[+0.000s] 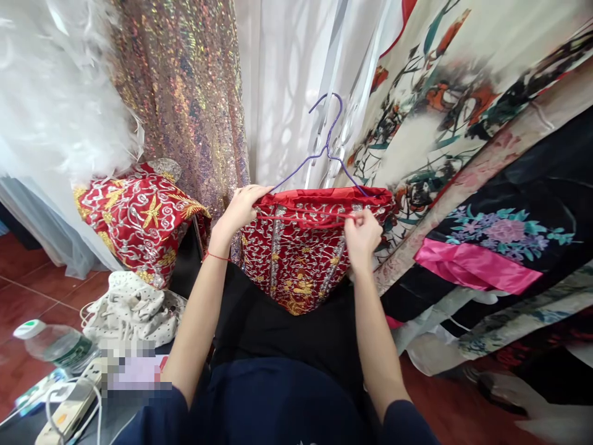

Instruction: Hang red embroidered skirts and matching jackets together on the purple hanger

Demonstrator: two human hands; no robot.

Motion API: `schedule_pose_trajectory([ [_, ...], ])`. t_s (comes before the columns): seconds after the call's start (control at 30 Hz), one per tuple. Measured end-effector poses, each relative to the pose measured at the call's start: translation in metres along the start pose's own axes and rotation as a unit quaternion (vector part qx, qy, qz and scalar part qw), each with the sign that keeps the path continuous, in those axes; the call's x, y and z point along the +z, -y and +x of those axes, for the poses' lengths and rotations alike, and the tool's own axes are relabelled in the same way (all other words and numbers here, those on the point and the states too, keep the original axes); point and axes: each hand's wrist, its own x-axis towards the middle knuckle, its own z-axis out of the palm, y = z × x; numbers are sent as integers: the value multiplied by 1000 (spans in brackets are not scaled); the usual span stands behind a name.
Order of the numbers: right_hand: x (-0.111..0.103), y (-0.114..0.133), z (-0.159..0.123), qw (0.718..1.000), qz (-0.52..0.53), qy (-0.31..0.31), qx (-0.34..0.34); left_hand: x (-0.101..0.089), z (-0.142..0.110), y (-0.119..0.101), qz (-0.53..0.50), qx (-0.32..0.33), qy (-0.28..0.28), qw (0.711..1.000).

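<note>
A red strapless bodice with silver and gold embroidery lies over my lap, its pointed lower edge towards me. Its plain red lining shows along the top edge. A purple wire hanger sticks up from that edge, hook upward, its lower part hidden inside. My left hand is closed on the bodice's upper left corner, beside the hanger's arm. Pinched in the fingers of my right hand is a thin red strap, stretched across the front of the bodice between both hands.
Another red embroidered garment sits at left, above a white spotted cloth. A plastic bottle and a power strip with cables are at lower left. Sequinned fabric, a white curtain and floral garments hang around.
</note>
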Motion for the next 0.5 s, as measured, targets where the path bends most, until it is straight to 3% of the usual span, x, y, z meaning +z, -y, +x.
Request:
schedule_pose_trajectory([
  [0.07, -12, -21, 12, 996, -38, 81, -19, -2, 0, -2, 1, -4, 0, 1000],
  [0.13, -23, -37, 18, 972, -45, 221, -62, -1, -1, -6, 4, -12, -9, 1000],
  [0.2, -27, -39, 15, 930, 1, 347, -120, 1, -1, -12, 8, -17, -26, 999],
  [0.27, -22, -25, 7, 893, 85, 406, -176, 4, -1, -17, 8, -18, -43, 999],
  [0.33, -8, 0, -5, 883, 172, 386, -206, 5, -1, -21, -4, -16, -59, 998],
  [0.5, 48, 72, -32, 922, 253, 249, -156, -1, -1, -29, -32, -23, -74, 996],
])
